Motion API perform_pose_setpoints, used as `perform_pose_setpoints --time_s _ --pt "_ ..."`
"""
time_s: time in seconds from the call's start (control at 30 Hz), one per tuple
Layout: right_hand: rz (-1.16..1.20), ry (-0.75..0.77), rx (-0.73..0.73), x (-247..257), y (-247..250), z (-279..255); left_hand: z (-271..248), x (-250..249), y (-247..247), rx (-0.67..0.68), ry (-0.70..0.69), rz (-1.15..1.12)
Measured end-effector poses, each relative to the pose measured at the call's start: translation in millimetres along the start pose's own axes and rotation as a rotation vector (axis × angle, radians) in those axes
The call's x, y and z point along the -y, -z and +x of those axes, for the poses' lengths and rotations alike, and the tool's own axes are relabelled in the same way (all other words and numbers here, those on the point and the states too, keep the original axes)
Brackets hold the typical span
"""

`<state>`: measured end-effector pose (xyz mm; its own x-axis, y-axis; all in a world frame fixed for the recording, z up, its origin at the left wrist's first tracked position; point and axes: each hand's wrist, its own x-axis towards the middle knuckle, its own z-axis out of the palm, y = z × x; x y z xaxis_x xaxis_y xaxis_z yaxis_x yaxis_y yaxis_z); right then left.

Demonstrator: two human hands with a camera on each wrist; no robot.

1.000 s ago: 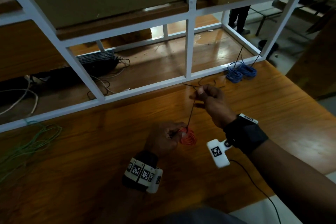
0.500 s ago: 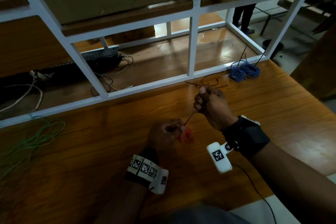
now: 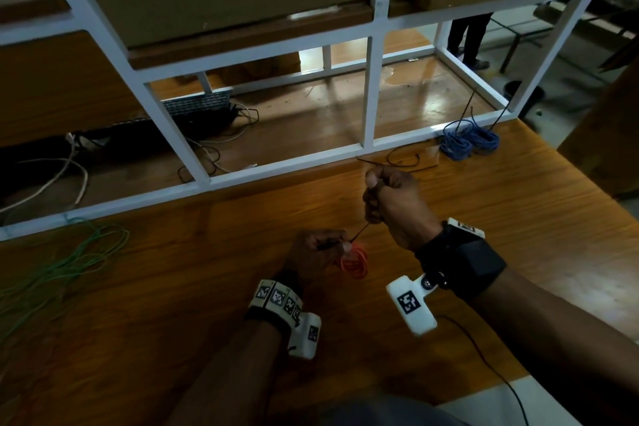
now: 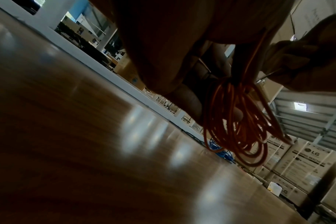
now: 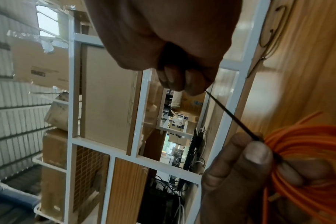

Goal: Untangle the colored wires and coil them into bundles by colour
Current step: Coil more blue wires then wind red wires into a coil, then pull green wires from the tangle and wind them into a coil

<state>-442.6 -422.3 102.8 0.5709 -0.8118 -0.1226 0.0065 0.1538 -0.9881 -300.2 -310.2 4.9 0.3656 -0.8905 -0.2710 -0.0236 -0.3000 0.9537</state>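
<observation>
Closer now, the right hand (image 3: 394,201) pinches a thin black tie (image 3: 463,233); the left hand (image 3: 316,254) grips the orange wire bundle (image 3: 354,261) over the desk (image 3: 518,218).

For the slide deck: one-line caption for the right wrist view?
Right hand pulls a thin black tie taut from the orange coil.

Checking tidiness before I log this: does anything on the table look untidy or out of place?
Yes. The green wire sprawls loose and uncoiled at the table's left edge, unlike the coiled blue bundles at the far right and the orange coil held in the left hand.
</observation>
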Motion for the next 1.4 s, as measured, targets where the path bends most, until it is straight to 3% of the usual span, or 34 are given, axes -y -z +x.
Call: perform_pose_setpoints --time_s 0.13,0.27,0.47,0.6,0.83,1.03,1.17,1.27,1.3,1.33,1.4 --pt "-0.049 0.032 0.073 2 10 5 7 -7 7 -0.013 -0.014 -0.003" --pt "-0.123 0.007 0.024 5 32 14 20 -28 -2 -0.132 0.028 -0.226" --pt "-0.250 -0.263 0.080 -26 62 -3 40 -61 -41 -0.207 0.069 -0.535" --pt "-0.030 -0.298 -0.042 -29 90 4 54 -76 -70 -0.118 0.033 -0.432" --pt "-0.106 -0.218 -0.453 -18 213 83 72 -70 -71 -0.110 0.084 -0.217" --pt "-0.097 -0.397 -0.381 -27 255 122 64 -45 -40 -0.224 0.134 -0.147" --pt "-0.177 -0.429 -0.556 -65 290 143 55 -33 -30 -0.214 0.140 -0.137" --pt "-0.432 -0.400 -0.763 -76 281 137 40 -33 -24 -0.213 0.102 -0.147" --pt "-0.548 -0.374 -0.777 -62 253 123 34 -33 -21 -0.209 0.098 -0.153" --pt "-0.591 -0.299 -0.747 -54 221 110 27 -32 -16 -0.205 0.088 -0.150" --pt "-0.654 -0.130 -0.473 -66 165 88 11 -28 -3 -0.175 0.065 -0.139"
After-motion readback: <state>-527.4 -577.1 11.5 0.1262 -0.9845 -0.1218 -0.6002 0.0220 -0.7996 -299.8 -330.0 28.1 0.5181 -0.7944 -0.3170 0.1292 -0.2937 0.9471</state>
